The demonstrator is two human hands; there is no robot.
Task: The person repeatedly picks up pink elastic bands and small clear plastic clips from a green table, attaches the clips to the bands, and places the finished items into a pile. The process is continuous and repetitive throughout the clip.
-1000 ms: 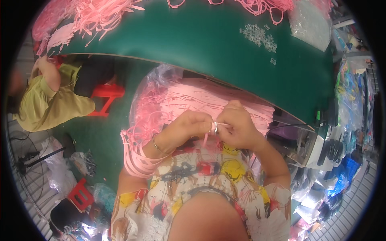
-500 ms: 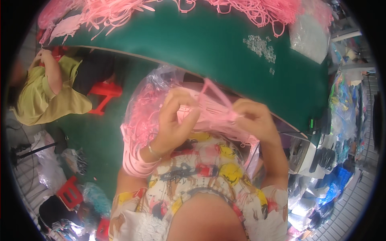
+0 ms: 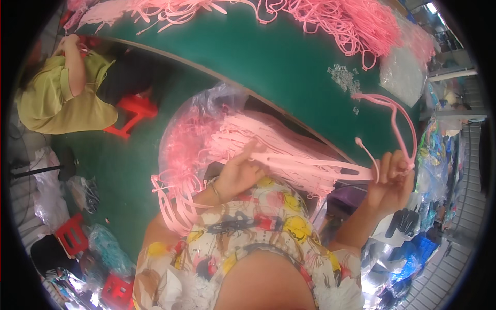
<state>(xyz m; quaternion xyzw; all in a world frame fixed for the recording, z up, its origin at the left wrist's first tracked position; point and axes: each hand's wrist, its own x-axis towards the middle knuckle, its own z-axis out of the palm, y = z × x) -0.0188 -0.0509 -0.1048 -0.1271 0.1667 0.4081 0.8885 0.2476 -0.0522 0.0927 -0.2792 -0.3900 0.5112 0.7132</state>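
My right hand point(image 3: 390, 181) is out to the right, gripping a pink plastic hanger point(image 3: 392, 124) whose hook curves up over the green table's edge. My left hand point(image 3: 240, 173) rests on a thick bundle of pink hangers point(image 3: 279, 150) lying across my lap, fingers spread over the strands. Behind the bundle, a clear plastic bag point(image 3: 201, 124) holds more pink hangers. A loop of pink hangers point(image 3: 173, 204) hangs off my left forearm.
A green table point(image 3: 268, 57) curves across the top, with heaps of pink hangers point(image 3: 341, 20), small clear parts point(image 3: 343, 77) and a clear bag point(image 3: 400, 72). A person in a yellow-green top point(image 3: 57, 98) sits at left by a red stool point(image 3: 132, 111). Bags and red stools lie on the floor.
Both hands were together in front of my chest handling a hanger. Now my right hand has swung out to the right with one hanger, and my left has dropped onto the bundle.
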